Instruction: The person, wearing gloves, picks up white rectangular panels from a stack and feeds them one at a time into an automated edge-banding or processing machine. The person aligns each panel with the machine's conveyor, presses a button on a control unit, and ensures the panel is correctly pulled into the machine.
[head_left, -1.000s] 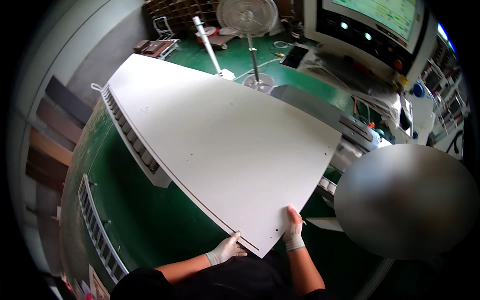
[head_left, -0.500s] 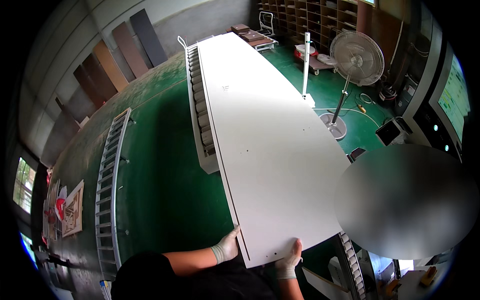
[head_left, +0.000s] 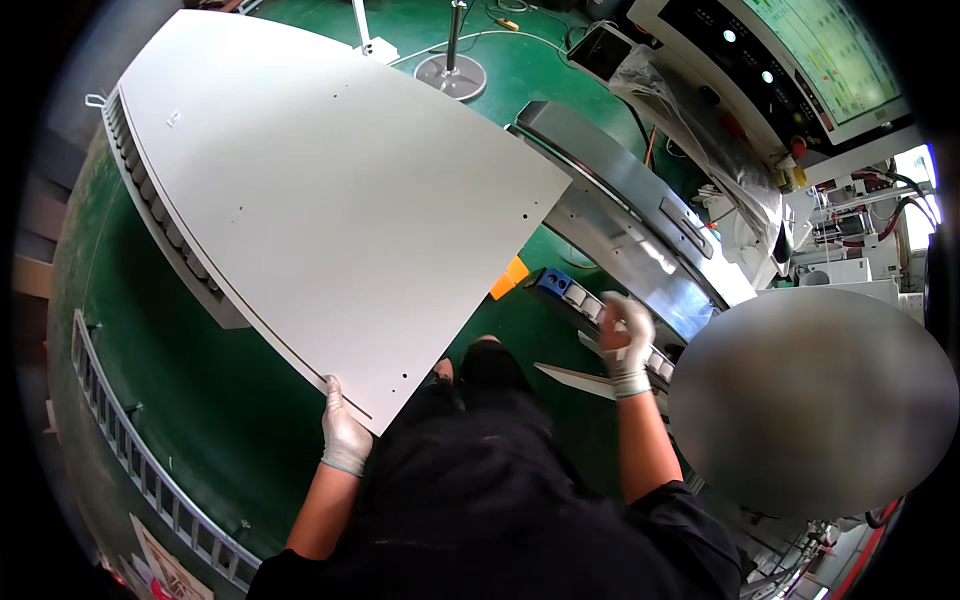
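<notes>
A large white flat panel [head_left: 330, 190] with small drilled holes and a groove along its left edge lies on a roller conveyor [head_left: 160, 190]. At its near left corner, my left hand [head_left: 345, 430], in a pale glove, grips the edge with the thumb on top. My right hand [head_left: 626, 340], gloved too, is off the panel, in the air beside a short strip of rollers [head_left: 582, 300]. Its fingers are loosely bent and apart, with nothing visible in them.
To the right stands a metal machine bed [head_left: 640, 240] with an orange piece [head_left: 510, 278] by the panel's edge. Above it is a control console with a screen [head_left: 820, 60]. A round fan base [head_left: 450, 77] stands beyond the panel. A ladder-like metal frame [head_left: 140, 450] lies at left.
My view has turned down and to the right. My right hand has let go of the panel's near edge and moved right, while my left hand still holds the left corner.
</notes>
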